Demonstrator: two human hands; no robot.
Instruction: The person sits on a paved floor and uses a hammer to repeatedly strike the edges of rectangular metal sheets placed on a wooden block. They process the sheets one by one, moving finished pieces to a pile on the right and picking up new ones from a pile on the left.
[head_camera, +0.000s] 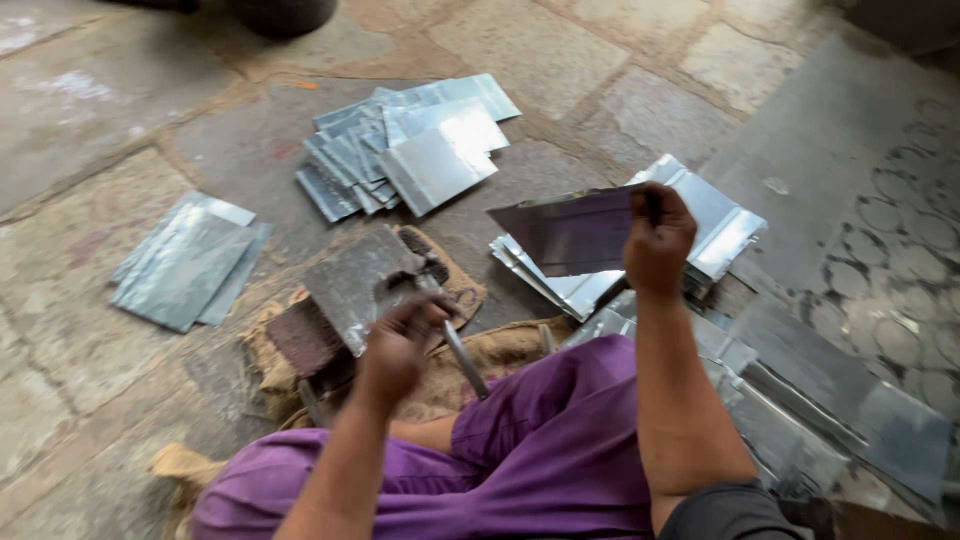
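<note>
Setting: On a stone-slab floor (90, 130), a person in purple trousers (560, 450) sat, seen from above.
Right hand: the right hand (657, 240), at about 2 o'clock from the frame's centre, was closed on the right edge of a flat rectangular sheet of shiny grey metal (570, 232), lifted clear of the floor and tilted.
Left hand: the left hand (397, 345), near centre at about 7 o'clock, was closed around a dark metal tool with a thin rod-like handle (465, 360); blur hid the tool's exact kind.
Block: a dark flat-topped metal block (355, 280) sat just above the left hand, on a brown burlap sack (455, 290).
Stack under the sheet: a pile of bright folded metal sheets (725, 225) lay on the floor below and behind the lifted sheet.
Far pile: a loose heap of rectangular grey metal sheets (410, 150) lay at 12 o'clock, well apart from both hands.
Left pile: a few flat grey sheets (185, 262) lay at 9 o'clock.
Right side: a large grey metal sheet with round cut-outs (890, 250) lay at 3 o'clock.
</note>
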